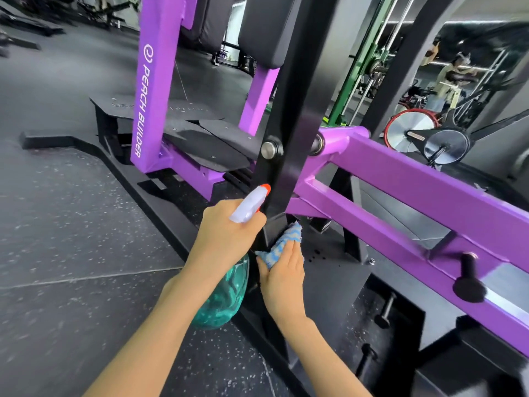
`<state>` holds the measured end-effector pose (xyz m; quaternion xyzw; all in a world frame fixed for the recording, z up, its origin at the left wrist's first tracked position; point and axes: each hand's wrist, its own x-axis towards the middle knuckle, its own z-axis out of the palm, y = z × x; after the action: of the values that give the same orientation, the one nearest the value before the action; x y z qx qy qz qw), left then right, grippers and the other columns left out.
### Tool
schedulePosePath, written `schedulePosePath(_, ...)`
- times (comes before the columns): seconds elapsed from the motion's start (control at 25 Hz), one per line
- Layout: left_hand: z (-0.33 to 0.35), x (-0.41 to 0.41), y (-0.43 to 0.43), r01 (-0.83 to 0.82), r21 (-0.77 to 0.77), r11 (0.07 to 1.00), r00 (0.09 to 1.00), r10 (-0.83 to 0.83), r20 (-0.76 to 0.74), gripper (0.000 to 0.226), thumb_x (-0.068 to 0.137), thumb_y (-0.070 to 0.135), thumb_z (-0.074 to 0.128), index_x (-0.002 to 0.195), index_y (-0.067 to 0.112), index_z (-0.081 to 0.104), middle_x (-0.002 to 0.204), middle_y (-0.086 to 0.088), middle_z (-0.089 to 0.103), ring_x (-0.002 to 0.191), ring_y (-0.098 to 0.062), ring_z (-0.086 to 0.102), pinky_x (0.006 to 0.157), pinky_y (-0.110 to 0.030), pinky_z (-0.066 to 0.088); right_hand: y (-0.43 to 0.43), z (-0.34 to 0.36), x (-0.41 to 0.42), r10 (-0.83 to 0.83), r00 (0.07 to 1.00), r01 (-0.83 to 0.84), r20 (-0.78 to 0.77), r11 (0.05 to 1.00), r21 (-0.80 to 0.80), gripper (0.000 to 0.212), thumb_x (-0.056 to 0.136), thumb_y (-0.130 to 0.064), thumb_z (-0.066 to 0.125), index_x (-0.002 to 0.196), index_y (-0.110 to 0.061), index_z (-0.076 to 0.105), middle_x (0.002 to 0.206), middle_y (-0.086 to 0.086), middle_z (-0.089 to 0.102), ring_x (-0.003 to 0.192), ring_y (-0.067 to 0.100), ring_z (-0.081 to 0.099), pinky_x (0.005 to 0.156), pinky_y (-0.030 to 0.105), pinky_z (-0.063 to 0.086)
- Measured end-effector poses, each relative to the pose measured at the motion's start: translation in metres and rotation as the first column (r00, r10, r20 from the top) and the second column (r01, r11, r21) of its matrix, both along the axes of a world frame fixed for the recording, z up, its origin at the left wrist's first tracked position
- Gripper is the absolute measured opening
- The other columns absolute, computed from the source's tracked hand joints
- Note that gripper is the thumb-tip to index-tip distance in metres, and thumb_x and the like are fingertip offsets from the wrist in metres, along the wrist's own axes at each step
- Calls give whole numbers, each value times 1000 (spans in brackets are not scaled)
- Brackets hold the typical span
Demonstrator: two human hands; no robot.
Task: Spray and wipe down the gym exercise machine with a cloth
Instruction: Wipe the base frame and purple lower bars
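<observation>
A purple and black exercise machine [400, 179] fills the middle and right. Its black upright post [289, 116] runs down to a black foot in the centre. My left hand [226, 233] grips a spray bottle [220, 296] with a teal body, a pale head and an orange nozzle tip that points up at the post. My right hand [282, 279] presses a blue and white cloth [282, 245] against the lower right side of the post's base. Part of the cloth is hidden behind the post's foot.
A black footplate [206, 141] and a black pad [266, 27] belong to the machine. Black pegs [469, 279] stick out from the purple beam at lower right. Speckled rubber floor [71, 239] lies to the left. A weight plate holder [412, 130] and a person stand far right.
</observation>
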<state>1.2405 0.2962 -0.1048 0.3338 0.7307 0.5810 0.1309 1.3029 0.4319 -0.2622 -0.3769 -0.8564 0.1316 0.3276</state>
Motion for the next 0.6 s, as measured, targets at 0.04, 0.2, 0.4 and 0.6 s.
schedulePosePath(0.04, -4, 1, 0, 29, -13, 1000, 1000, -29, -3, 30, 91, 15, 54, 78, 39, 66, 86, -23, 62, 73, -28, 50, 80, -35, 48, -1, -10, 10, -30, 998, 32, 62, 999, -38, 64, 86, -41, 62, 122, 9, 45, 124, 26, 50, 112, 43, 51, 91, 51, 48)
schedulePosePath(0.2, -41, 0, 13, 74, -210, 975, 997, -70, 24, 38, 79, 46, 43, 109, 43, 67, 81, -11, 63, 79, -30, 56, 81, -36, 50, -4, -48, 54, 40, 975, 2, 220, 982, -187, 66, 90, -36, 60, 131, 9, 35, 132, 25, 40, 123, 40, 39, 106, 43, 35)
schedulePosePath(0.4, -80, 11, 27, 126, -422, 898, 984, -167, -62, 63, 67, 47, 29, 122, 46, 60, 82, -3, 58, 87, -34, 55, 84, -35, 49, -18, -30, 66, 75, 985, -132, -158, 909, -395, 42, 90, -14, 63, 123, -12, 39, 121, 1, 42, 110, 2, 41, 100, 21, 37)
schedulePosePath(0.6, -97, -1, 19, 13, -287, 958, 998, -28, -50, 32, 95, 33, 48, 111, 14, 67, 80, -9, 62, 79, -33, 59, 77, -39, 49, -8, 33, 1, 210, 940, -279, -267, 927, -252, 75, 96, -16, 53, 150, -8, 2, 158, 5, 6, 146, 14, 9, 115, 18, 5)
